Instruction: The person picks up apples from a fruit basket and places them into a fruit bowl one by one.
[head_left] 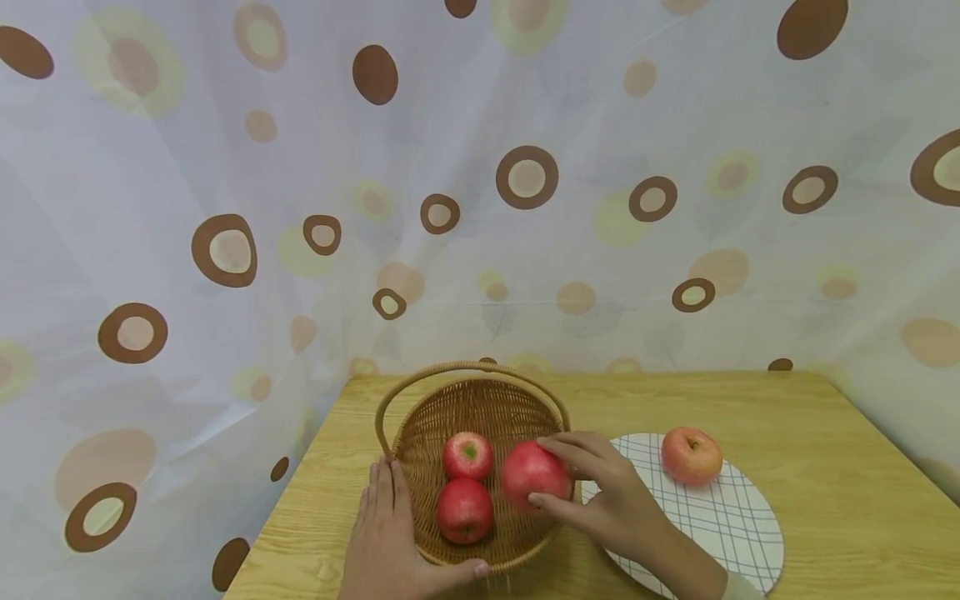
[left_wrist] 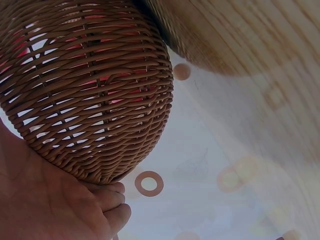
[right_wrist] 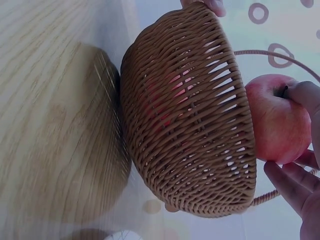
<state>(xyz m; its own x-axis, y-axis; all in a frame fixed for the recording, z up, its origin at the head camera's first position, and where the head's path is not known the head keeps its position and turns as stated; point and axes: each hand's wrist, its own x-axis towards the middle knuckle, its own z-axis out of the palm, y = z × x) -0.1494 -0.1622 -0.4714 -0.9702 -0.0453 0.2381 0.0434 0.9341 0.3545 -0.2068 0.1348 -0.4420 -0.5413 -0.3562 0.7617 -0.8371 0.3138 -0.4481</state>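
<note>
A wicker basket (head_left: pixel 480 400) with an arched handle stands on the table and holds two red apples, one (head_left: pixel 467 456) behind the other (head_left: pixel 465 510). My left hand (head_left: pixel 393 533) rests against the basket's left rim, fingers straight and thumb spread along the front rim. With thumb and fingers, my right hand (head_left: pixel 618 500) grips another red apple (head_left: pixel 536 477) at the basket's right side. In the right wrist view, this gripped apple (right_wrist: pixel 280 120) shows at the rim, its stem by a fingertip. Seen from the left wrist, the woven wall (left_wrist: pixel 95 95) is above my left hand (left_wrist: pixel 60 200).
To the right lies an oval white plate or mat (head_left: pixel 720 525) with a blue grid pattern. One paler red apple (head_left: pixel 692 456) sits on it. Under everything is a light wooden table (head_left: pixel 840 467), with a dotted curtain (head_left: pixel 465 275) behind and at the sides.
</note>
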